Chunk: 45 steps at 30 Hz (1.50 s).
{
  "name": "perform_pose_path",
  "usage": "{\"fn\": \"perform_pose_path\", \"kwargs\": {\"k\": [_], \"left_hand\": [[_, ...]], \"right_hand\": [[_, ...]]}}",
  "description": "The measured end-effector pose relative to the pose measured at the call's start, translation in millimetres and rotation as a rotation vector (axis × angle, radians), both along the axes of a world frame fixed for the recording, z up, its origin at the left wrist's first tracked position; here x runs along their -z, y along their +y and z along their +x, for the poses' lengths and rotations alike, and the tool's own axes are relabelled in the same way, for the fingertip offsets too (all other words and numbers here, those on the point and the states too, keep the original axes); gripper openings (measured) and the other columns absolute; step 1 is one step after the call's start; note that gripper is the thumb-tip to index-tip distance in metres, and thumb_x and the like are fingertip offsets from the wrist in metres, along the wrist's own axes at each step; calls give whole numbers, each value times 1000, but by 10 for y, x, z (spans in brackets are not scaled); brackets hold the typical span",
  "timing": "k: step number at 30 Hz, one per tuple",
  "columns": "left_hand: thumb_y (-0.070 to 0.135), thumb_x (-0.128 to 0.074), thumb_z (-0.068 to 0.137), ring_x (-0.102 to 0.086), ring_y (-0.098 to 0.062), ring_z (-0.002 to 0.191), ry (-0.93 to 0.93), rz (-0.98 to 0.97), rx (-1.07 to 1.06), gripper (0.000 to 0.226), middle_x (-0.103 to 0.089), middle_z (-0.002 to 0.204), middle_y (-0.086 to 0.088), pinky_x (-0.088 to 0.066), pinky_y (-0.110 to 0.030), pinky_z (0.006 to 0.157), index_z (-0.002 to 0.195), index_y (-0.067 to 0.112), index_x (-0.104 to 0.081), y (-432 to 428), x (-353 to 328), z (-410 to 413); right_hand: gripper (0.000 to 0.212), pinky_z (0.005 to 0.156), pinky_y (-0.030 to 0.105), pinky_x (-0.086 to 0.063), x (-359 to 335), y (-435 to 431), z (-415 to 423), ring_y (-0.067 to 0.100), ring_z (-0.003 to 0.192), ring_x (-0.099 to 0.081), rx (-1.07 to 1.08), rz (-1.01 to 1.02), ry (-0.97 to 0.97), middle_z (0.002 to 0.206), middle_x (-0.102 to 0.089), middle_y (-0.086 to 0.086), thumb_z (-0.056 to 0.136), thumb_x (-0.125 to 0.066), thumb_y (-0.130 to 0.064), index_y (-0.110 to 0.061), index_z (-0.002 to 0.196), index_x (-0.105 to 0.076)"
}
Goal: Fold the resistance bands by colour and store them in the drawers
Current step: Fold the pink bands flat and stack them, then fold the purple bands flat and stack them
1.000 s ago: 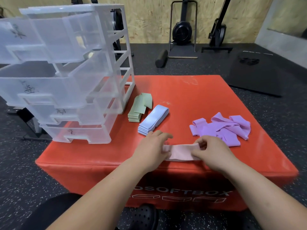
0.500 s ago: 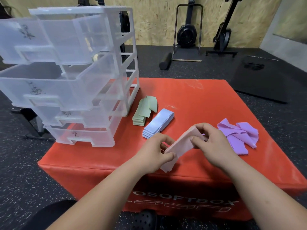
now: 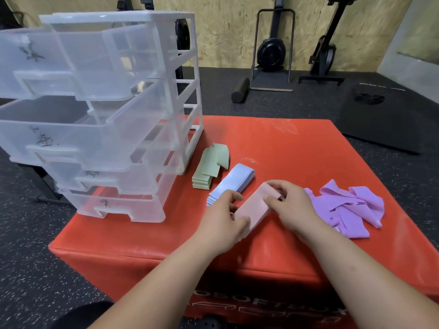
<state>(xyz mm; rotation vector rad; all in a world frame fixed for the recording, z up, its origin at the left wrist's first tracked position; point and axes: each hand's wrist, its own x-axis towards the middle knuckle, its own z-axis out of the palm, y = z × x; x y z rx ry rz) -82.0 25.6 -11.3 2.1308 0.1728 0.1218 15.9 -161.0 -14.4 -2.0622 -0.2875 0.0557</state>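
The left hand [image 3: 223, 219] pinched the near end of a folded pink band [image 3: 254, 207] and the right hand [image 3: 292, 210] pinched its far end, over the red box [image 3: 285, 148]. Just beyond lay a blue folded stack [image 3: 235, 184] and a green stack [image 3: 209, 167], with loose purple bands [image 3: 349, 210] to the right. The box front read "OSOFT", the rest blurred and cut off by the arms. Dark marks on the open clear drawers [image 3: 107, 115] were illegible.
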Motion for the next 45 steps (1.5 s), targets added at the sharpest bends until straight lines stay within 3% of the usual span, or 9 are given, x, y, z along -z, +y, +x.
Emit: {"fn": "perform_pose_path", "kwargs": {"k": [2, 5, 13, 22, 26, 30, 32, 38, 45], "left_hand": [[24, -68, 87, -63, -13, 68, -13, 80, 13, 36, -63, 101, 3, -58, -35, 77, 119, 37, -56, -25, -1, 64], [25, -66, 92, -59, -3, 84, -38, 206, 41, 31, -54, 112, 5, -39, -6, 71, 121, 36, -61, -50, 30, 148], [30, -58, 95, -53, -30, 91, -196, 746, 50, 19, -61, 101, -6, -52, -47, 77, 94, 18, -73, -154, 273, 281], [35, -61, 95, -53, -26, 109, -142, 711, -3, 25, -61, 118, 2, -50, -41, 87, 117, 28, -71, -228, 27, 255], [36, -62, 98, -52, -24, 114, -168, 679, 28, 25, -60, 123, 5, -49, -41, 88, 122, 30, -69, -318, -51, 230], [32, -65, 96, -54, -25, 107, -246, 626, 69, 20, -64, 115, 4, -48, -40, 87, 114, 28, -71, -501, -86, 250], [30, -66, 94, -56, -26, 104, -283, 605, 99, 18, -65, 112, 3, -49, -40, 87, 111, 27, -72, -620, -92, 270], [36, -64, 93, -56, -29, 110, -270, 645, 194, 26, -65, 112, 1, -48, -42, 93, 117, 30, -69, -966, -81, 404], [37, -65, 95, -56, -27, 113, -261, 598, 199, 29, -63, 117, 3, -48, -42, 95, 123, 32, -67, -1242, -60, 646]], "right_hand": [[38, 96, 38, -56, 43, 43, 90, 11, 106, -67, 6, -60, -17, 115, -72, -14, 91, -72, -14, -32, 125, -69], [44, 92, 31, -50, 103, 78, 185, 14, 105, -65, -32, -232, -71, 119, -71, -7, 92, -72, -16, -26, 134, -65], [35, 94, 38, -46, 160, 86, 229, 23, 112, -51, -64, -511, -307, 121, -58, -2, 91, -75, -28, -26, 125, -69], [22, 92, 37, -50, -280, -514, 273, 20, 98, -65, 87, -357, -371, 112, -68, -4, 91, -76, -22, -32, 110, -76], [28, 88, 27, -40, -424, -1117, 238, 11, 101, -59, 78, -515, -159, 122, -68, -7, 91, -76, -33, -39, 118, -72], [61, 113, 40, -39, -302, -1484, 143, 14, 129, -51, -115, -753, -12, 144, -56, -15, 78, -77, -62, -51, 135, -60], [61, 116, 43, -37, -115, -1541, 118, 17, 132, -52, -211, -799, -23, 141, -56, -14, 76, -74, -66, -51, 134, -62], [20, 76, 40, -53, 99, -1747, 223, 18, 97, -67, 5, -737, -278, 93, -71, -14, 82, -63, -49, -33, 85, -74], [9, 72, 36, -47, -130, -2024, 455, 28, 89, -69, 333, -432, -230, 89, -77, -3, 95, -70, -34, -28, 96, -77]]}}
